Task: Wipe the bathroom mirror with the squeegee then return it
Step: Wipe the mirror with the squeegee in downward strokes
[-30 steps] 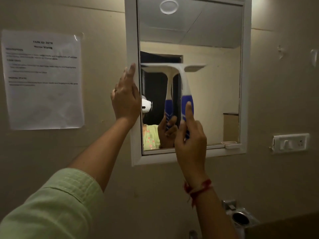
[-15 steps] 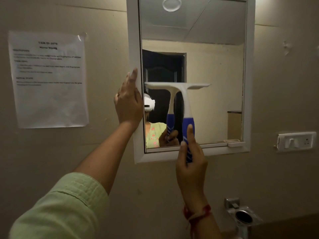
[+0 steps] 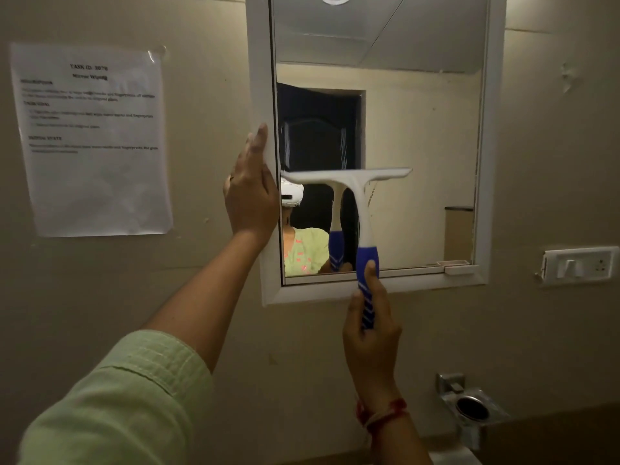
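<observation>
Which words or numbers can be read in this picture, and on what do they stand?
White paper sheet taped to the wall:
"TASK ID:", its number too blurred.
"Mirror Wiping"
Other headings and body text: too blurred to read.
White and blue plastic squeegee, white-framed mirror, white wall switch plate: no text visible.

White, blue and pale green against a beige wall

The squeegee (image 3: 360, 209) has a white blade and neck and a blue handle crossed by slanted white stripes; the mirror (image 3: 419, 129) sits in a white frame; the sleeve (image 3: 127, 397) is pale green; a red and cream thread (image 3: 382, 412) circles the right wrist; the paper sheet (image 3: 94, 139) is white with black print; the switch plate (image 3: 580, 265) is white.
</observation>
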{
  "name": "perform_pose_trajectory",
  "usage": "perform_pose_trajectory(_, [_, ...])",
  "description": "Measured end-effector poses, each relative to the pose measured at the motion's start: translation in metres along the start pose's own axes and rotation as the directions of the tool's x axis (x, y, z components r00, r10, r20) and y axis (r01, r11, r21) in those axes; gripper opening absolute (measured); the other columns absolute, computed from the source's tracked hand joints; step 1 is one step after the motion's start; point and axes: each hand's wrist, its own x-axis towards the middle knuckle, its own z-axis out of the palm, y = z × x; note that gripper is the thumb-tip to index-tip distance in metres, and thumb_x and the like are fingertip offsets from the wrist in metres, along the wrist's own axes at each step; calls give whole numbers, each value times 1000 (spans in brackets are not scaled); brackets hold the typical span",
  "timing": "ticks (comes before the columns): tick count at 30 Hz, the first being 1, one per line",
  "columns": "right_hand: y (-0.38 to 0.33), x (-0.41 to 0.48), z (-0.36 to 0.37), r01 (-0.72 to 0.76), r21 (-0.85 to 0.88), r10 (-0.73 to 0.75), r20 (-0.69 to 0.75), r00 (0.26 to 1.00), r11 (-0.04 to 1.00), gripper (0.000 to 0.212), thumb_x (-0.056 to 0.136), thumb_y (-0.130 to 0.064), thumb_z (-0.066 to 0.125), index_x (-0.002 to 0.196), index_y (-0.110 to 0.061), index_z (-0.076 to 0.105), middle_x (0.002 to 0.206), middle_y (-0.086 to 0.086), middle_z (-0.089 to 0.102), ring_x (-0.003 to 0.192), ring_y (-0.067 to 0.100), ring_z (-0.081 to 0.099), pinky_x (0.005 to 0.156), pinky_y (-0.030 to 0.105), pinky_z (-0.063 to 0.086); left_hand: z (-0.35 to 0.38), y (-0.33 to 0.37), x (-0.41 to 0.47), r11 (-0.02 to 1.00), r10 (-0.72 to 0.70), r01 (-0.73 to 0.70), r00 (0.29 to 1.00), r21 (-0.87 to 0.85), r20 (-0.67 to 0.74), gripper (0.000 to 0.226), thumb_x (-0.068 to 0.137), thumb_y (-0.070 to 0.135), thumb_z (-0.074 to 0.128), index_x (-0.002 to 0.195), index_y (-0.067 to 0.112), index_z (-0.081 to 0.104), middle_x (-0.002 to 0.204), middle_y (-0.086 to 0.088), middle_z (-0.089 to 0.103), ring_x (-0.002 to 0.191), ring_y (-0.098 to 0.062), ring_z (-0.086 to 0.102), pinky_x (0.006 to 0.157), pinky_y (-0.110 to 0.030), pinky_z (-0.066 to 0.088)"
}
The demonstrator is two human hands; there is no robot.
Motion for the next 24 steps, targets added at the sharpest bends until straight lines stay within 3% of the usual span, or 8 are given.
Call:
perform_pose_trajectory(5, [-21, 41, 4, -5, 63, 7, -34, 999, 998, 45, 91, -42, 44, 134, -42, 33, 114, -25, 49, 91, 13, 61, 73, 30, 57, -1, 0, -3, 1000, -3, 3, 1000, 12, 1, 44, 97, 16, 31, 141, 16, 31, 142, -8, 44, 127, -23, 45, 98, -49, 44])
perform_pose_trajectory(7, [-20, 38, 6, -13, 65, 15, -31, 999, 998, 42, 91, -43, 42, 131, -46, 34, 118, -19, 51, 93, 14, 62, 74, 34, 58, -1, 0, -5, 1000, -5, 5, 1000, 19, 4, 44, 97, 17, 30, 141, 16, 31, 141, -9, 45, 125, -24, 47, 97, -50, 44])
perform_pose_trajectory(9, [-10, 20, 6, -27, 38, 28, -11, 1000, 999, 42, 91, -43, 42, 130, -50, 30, 118, -1, 56, 86, 18, 63, 69, 39, 58, -1, 0, -9, 1000, -6, 6, 1000, 17, 10, 45, 97, 14, 31, 141, 15, 30, 141, -9, 45, 125, -25, 47, 96, -52, 44])
perform_pose_trajectory(12, [4, -11, 4, -36, -5, 36, 15, 999, 999, 45, 90, -51, 38, 133, -45, 25, 103, 16, 62, 73, 21, 62, 61, 43, 57, -1, -1, -15, 1000, -9, 9, 1000, 21, 5, 44, 97, 9, 33, 141, 14, 32, 142, -9, 44, 128, -24, 45, 98, -51, 43])
perform_pose_trajectory(14, [7, -21, 0, -50, -21, 50, 27, 998, 999, 45, 89, -46, 40, 132, -42, 26, 95, 16, 62, 70, 20, 61, 58, 44, 56, -2, 1, -16, 1000, -11, 11, 1000, 23, 3, 44, 97, 8, 34, 141, 14, 32, 142, -8, 44, 128, -24, 45, 98, -50, 43])
perform_pose_trajectory(17, [2, -11, -3, -34, -4, 34, 32, 999, 999, 47, 89, -39, 39, 131, -52, 23, 100, 12, 62, 69, 14, 60, 59, 37, 57, -2, 1, -16, 999, -14, 14, 1000, 29, 9, 45, 97, 8, 33, 141, 13, 31, 142, -9, 44, 127, -24, 45, 97, -50, 43])
perform_pose_trajectory(22, [-7, 17, -1, -9, 38, 9, 5, 1000, 999, 47, 90, -40, 40, 131, -55, 23, 116, -14, 51, 87, 14, 62, 70, 31, 58, -2, 1, -16, 999, -22, 21, 1000, 43, 8, 45, 97, 10, 32, 141, 14, 32, 142, -9, 44, 128, -25, 44, 99, -51, 41])
perform_pose_trajectory(24, [0, 4, 0, -17, 24, 17, 7, 1000, 1000, 47, 90, -38, 40, 131, -54, 24, 114, -6, 56, 82, 14, 63, 68, 28, 57, -2, 1, -16, 999, -22, 22, 1000, 36, 13, 45, 97, 8, 32, 141, 14, 31, 142, -9, 44, 128, -25, 44, 100, -51, 41])
